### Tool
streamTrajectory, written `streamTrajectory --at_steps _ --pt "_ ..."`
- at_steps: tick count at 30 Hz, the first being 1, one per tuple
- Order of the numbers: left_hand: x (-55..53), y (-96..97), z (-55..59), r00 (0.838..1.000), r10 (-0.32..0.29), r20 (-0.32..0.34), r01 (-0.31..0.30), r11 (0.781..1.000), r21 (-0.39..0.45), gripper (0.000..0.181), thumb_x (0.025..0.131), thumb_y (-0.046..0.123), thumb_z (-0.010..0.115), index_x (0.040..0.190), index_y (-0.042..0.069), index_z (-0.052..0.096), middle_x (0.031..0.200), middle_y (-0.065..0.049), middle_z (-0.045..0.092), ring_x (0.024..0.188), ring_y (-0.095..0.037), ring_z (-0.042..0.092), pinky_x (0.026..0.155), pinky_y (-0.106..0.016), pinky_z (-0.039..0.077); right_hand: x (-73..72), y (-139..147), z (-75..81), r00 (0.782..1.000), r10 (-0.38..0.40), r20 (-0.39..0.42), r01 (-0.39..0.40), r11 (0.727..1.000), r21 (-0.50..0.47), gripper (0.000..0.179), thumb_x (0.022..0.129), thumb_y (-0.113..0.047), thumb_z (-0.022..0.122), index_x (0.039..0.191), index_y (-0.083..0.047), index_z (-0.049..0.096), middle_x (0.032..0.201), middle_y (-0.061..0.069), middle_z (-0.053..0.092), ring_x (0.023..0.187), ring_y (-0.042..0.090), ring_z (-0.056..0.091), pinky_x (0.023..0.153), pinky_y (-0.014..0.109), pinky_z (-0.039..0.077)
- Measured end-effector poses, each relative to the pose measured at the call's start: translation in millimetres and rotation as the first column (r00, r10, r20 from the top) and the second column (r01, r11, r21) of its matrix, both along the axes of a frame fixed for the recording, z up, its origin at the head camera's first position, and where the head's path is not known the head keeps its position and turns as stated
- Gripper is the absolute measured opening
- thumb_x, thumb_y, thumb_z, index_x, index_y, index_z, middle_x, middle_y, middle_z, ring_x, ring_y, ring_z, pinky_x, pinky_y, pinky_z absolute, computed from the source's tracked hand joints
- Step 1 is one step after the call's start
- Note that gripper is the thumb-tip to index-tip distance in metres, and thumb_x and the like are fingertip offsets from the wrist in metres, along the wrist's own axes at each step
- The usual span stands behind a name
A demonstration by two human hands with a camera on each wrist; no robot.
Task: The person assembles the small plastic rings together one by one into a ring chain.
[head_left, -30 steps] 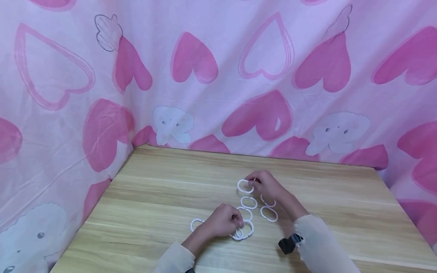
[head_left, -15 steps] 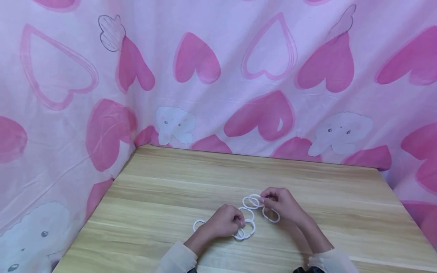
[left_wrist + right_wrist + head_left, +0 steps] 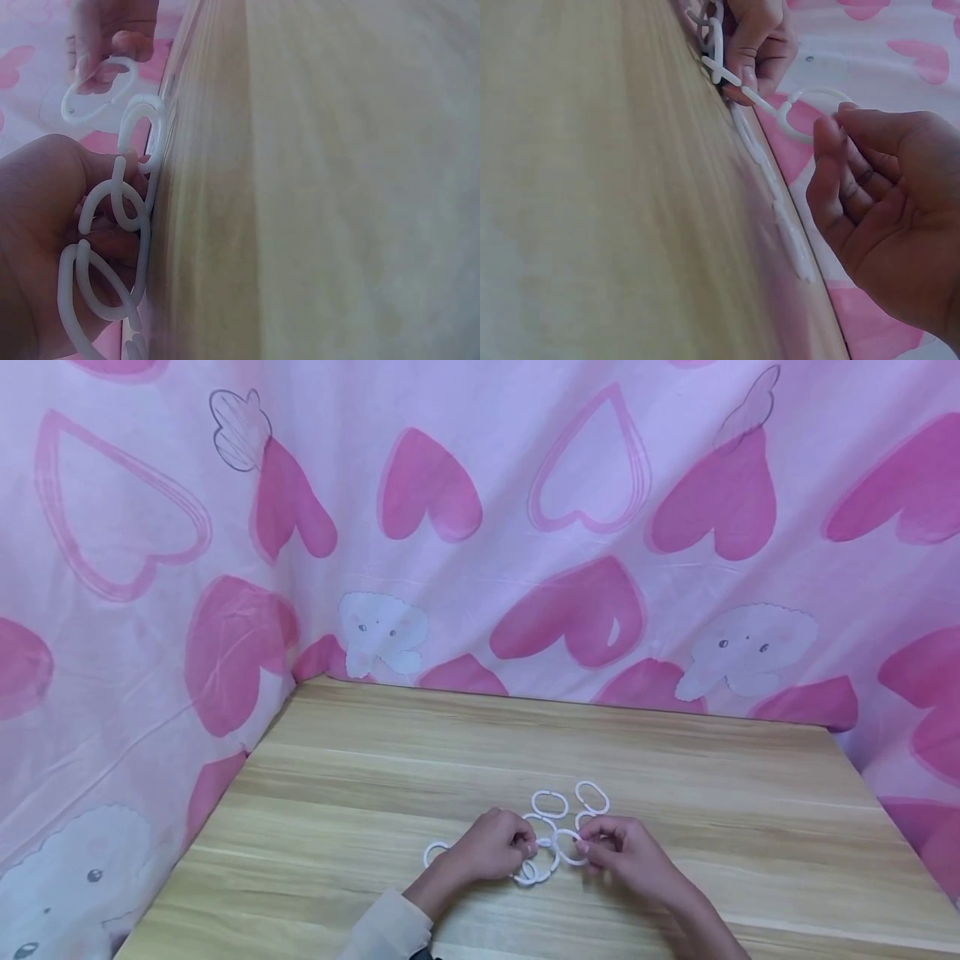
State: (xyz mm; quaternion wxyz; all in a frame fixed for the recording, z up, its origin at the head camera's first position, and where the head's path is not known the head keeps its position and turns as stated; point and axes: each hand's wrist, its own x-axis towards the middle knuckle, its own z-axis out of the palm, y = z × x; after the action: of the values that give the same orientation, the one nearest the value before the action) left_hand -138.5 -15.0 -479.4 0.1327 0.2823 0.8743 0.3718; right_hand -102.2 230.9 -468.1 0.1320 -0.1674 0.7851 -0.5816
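Observation:
White oval plastic links, each with a small gap, are spread about both hands. My left hand (image 3: 491, 845) pinches one link (image 3: 160, 120) at the end of a short chain; more joined links (image 3: 67, 292) hang against its palm. Between thumb and forefinger, my right hand (image 3: 626, 853) pinches another link (image 3: 821, 91), raised above the table. This link meets the left hand's link in the head view; whether the two are hooked together I cannot tell. The left forearm partly covers a link (image 3: 427, 857) at the chain's far end.
Loose links lie just beyond the hands: one oval (image 3: 534, 802) in the middle, another (image 3: 606, 796) to its right, and one partly behind the right hand. The wooden table (image 3: 360, 752) is bordered by a pink heart-patterned curtain (image 3: 450, 585) behind and at the left.
My right hand has come nearer, bringing a link from the far side of the group to beside the left hand. One loose link at the right has shifted. The left hand stays put.

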Motion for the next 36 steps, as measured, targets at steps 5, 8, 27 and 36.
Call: streamTrajectory --at_steps 5,8,27,36 --pt "-0.1 0.0 -1.3 1.0 -0.008 -0.002 0.008 1.0 0.002 0.014 0.088 0.006 0.066 0.08 0.011 0.076 0.064 0.011 0.057 0.059 0.003 0.044 0.06 -0.014 0.039 7.8 0 -6.3 0.999 -0.012 -0.041 0.012 1.0 -0.011 0.014 0.093 -0.002 0.067 0.097 0.011 0.068 0.076 0.006 0.069 0.063 -0.001 0.061 0.05 0.02 0.048" --pt "-0.4 -0.4 -2.8 1.0 -0.012 -0.008 0.012 1.0 0.004 0.014 0.088 0.006 0.066 0.08 0.011 0.076 0.064 0.012 0.056 0.059 0.004 0.044 0.06 -0.013 0.039 11.3 -1 -10.4 0.999 0.004 -0.044 -0.005 1.0 -0.03 0.013 0.092 -0.001 0.068 0.096 0.011 0.067 0.075 0.012 0.068 0.063 -0.001 0.061 0.05 0.021 0.049" --pt "-0.4 -0.7 -0.4 1.0 -0.013 -0.012 0.013 1.0 -0.011 0.013 0.088 0.007 0.068 0.081 0.012 0.077 0.065 0.011 0.058 0.059 0.003 0.044 0.059 -0.014 0.039 18.9 -20 -10.9 0.99 -0.046 -0.136 0.065 0.989 0.136 0.003 0.088 -0.002 0.074 0.086 -0.004 0.071 0.071 0.007 0.071 0.06 -0.001 0.061 0.051 0.023 0.054" --pt "-1.5 -1.0 -2.6 0.999 -0.03 -0.021 0.03 0.999 -0.024 0.012 0.089 0.008 0.069 0.082 0.014 0.077 0.065 0.012 0.058 0.06 0.004 0.044 0.061 -0.013 0.039 13.5 -15 -15.0 0.944 -0.092 -0.318 0.144 0.979 0.143 0.006 0.086 -0.002 0.076 0.089 -0.007 0.075 0.07 0.004 0.068 0.061 -0.008 0.05 0.048 0.02 0.046"
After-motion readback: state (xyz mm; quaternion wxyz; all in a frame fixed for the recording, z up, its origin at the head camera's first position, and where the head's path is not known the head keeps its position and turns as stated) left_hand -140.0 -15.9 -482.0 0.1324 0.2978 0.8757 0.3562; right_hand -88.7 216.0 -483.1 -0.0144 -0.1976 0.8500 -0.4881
